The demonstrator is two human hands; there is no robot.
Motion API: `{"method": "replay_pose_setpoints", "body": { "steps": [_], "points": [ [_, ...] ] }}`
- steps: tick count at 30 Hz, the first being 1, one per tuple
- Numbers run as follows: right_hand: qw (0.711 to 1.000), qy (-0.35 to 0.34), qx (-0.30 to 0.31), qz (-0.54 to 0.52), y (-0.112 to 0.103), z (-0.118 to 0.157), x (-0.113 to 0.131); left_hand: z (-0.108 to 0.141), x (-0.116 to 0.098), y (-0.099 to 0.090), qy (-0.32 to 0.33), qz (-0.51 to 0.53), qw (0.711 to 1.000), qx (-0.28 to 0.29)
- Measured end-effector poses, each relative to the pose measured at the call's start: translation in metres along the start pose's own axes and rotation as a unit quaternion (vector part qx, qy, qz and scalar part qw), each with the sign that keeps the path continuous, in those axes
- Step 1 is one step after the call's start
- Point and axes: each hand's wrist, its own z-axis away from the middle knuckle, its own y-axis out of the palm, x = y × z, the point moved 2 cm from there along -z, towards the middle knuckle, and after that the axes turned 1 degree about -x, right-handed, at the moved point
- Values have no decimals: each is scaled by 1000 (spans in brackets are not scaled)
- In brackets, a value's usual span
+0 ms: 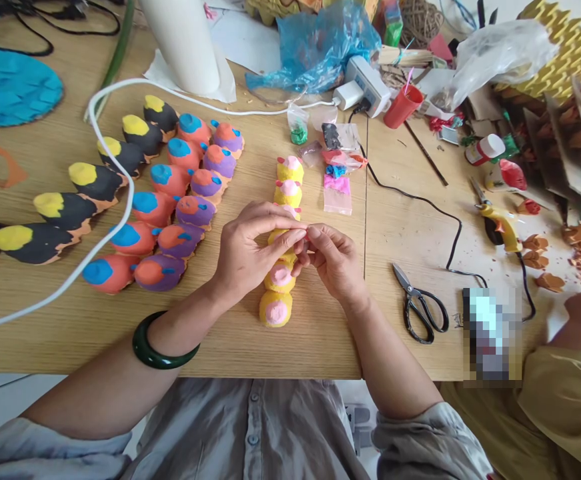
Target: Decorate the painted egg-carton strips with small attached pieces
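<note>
My left hand and my right hand meet fingertip to fingertip over a row of yellow bumps with pink patches on top. Thumb and forefinger are pinched together on each hand. Whatever lies between them is too small to name. The far bumps carry small red bits at their sides. My hands hide the middle of the row. Beyond them lie small plastic bags of coloured modelling clay, in pink, blue, red, black and green.
Left stand rows of black-and-yellow bumps, red-and-blue bumps and purple-and-orange bumps, crossed by a white cable. Scissors, a glue gun and a red cup lie right. Another person's sleeve is at the lower right.
</note>
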Motion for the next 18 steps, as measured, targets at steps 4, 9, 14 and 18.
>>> {"method": "replay_pose_setpoints", "body": {
  "steps": [4,9,14,18],
  "points": [
    [1000,-7,-4,-1,0,0,0,0,-4,0,-26,38,999,12],
    [1000,6,1,-2,-1,0,0,-1,-3,0,-15,24,999,26],
    [1000,6,12,-10,-2,0,-1,-1,-1,-1,-4,12,1000,14],
    [1000,-16,15,-4,-3,-1,-2,-1,-5,-1,-26,49,998,18]
  ]
}}
